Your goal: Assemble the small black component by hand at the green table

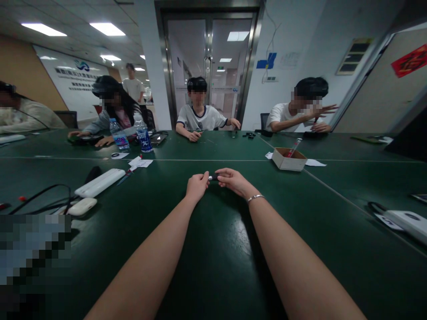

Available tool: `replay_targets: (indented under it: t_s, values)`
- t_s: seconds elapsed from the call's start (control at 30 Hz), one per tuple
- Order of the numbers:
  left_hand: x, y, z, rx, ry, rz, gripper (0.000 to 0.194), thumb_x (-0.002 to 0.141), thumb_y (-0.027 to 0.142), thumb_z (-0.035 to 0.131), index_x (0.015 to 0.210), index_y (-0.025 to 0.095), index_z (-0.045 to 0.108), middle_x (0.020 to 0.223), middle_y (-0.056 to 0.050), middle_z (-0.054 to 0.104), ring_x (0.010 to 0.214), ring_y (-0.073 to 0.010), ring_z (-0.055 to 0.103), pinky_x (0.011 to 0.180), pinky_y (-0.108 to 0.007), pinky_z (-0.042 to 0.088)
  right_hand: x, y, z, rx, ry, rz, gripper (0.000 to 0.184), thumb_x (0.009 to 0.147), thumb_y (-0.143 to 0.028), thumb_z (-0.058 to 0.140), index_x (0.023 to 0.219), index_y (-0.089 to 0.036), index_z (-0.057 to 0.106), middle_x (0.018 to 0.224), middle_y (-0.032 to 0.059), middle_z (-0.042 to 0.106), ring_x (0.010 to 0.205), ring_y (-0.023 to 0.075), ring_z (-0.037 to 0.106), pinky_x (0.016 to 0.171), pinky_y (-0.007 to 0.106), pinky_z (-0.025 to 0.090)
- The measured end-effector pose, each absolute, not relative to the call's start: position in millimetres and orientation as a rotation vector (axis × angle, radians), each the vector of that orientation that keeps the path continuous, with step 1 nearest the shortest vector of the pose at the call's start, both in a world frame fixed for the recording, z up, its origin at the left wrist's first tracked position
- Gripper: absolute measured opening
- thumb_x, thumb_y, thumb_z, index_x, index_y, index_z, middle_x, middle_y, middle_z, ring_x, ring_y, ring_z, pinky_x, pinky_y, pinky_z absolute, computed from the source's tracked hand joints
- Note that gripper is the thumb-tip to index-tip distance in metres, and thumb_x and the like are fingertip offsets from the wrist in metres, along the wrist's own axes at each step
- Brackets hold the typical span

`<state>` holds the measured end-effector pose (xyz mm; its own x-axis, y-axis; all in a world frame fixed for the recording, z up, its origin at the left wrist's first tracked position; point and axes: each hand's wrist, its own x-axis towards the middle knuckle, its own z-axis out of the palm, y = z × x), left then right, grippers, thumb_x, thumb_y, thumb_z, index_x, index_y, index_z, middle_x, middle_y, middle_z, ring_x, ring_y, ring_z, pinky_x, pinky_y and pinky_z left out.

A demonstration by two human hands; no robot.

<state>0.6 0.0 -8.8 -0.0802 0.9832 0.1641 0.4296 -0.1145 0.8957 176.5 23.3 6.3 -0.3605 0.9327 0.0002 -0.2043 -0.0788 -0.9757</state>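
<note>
Above the middle of the green table (213, 249), my two hands meet around a small dark tube with a silver end (212, 177). My left hand (197, 186) pinches the silver end between thumb and fingers. At the dark end, the fingertips of my right hand (233, 181) are closed on the tube, and a silver bracelet (255, 198) circles that wrist. The tube lies roughly level between both hands. Fingers cover much of it, so its exact kind cannot be made out.
To the left lie a white power bank (102, 183), cables and a small white case (83, 206). Two bottles (144, 140) stand farther back. An open box (287, 164) sits right of my hands; a white device (408, 224) lies far right. Several people sit across.
</note>
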Motion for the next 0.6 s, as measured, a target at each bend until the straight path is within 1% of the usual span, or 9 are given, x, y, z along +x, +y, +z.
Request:
replay_targets:
  t_s: [0.13, 0.33, 0.43, 0.6]
  values:
    - [2.2, 7.8, -7.0, 1.651, 1.645, 1.052, 0.049, 0.091, 0.052, 0.04, 0.063, 0.017, 0.061, 0.059, -0.003, 0.062, 0.056, -0.0156, 0.056, 0.058, -0.027, 0.037, 178.5, 25.7, -10.5, -0.827, -1.236, 1.628, 0.029, 0.071, 0.0, 0.076, 0.094, -0.013, 0.064, 0.077, 0.0036, 0.066, 0.061, 0.0123, 0.066, 0.056, 0.02, 0.056]
    - [9.2, 21.2, 1.5, 1.685, 1.67, 0.819, 0.048, 0.094, 0.045, 0.035, 0.064, 0.017, 0.061, 0.059, -0.002, 0.062, 0.055, -0.0152, 0.057, 0.058, -0.027, 0.038, 180.0, 33.4, -16.5, -0.841, -1.193, 1.443, 0.027, 0.072, 0.003, 0.071, 0.092, -0.014, 0.067, 0.09, 0.0044, 0.064, 0.057, 0.0086, 0.064, 0.055, 0.018, 0.057]
    - [10.5, 22.8, 0.2, 1.741, 1.684, 0.87, 0.05, 0.094, 0.047, 0.034, 0.064, 0.018, 0.061, 0.06, -0.002, 0.062, 0.056, -0.0157, 0.057, 0.057, -0.027, 0.037, 181.2, 33.9, -15.6, -0.838, -1.198, 1.43, 0.026, 0.073, 0.003, 0.069, 0.093, -0.013, 0.067, 0.091, 0.0053, 0.065, 0.057, 0.0087, 0.064, 0.055, 0.018, 0.057]
    - [6.8, 22.6, -7.3, 1.74, 1.608, 0.963, 0.051, 0.093, 0.051, 0.034, 0.066, 0.018, 0.061, 0.06, -0.003, 0.061, 0.055, -0.0158, 0.056, 0.055, -0.027, 0.037, 180.5, 29.5, -11.2, -0.837, -1.196, 1.459, 0.024, 0.075, 0.003, 0.067, 0.093, -0.013, 0.066, 0.086, 0.0049, 0.066, 0.058, 0.0099, 0.065, 0.056, 0.018, 0.057]
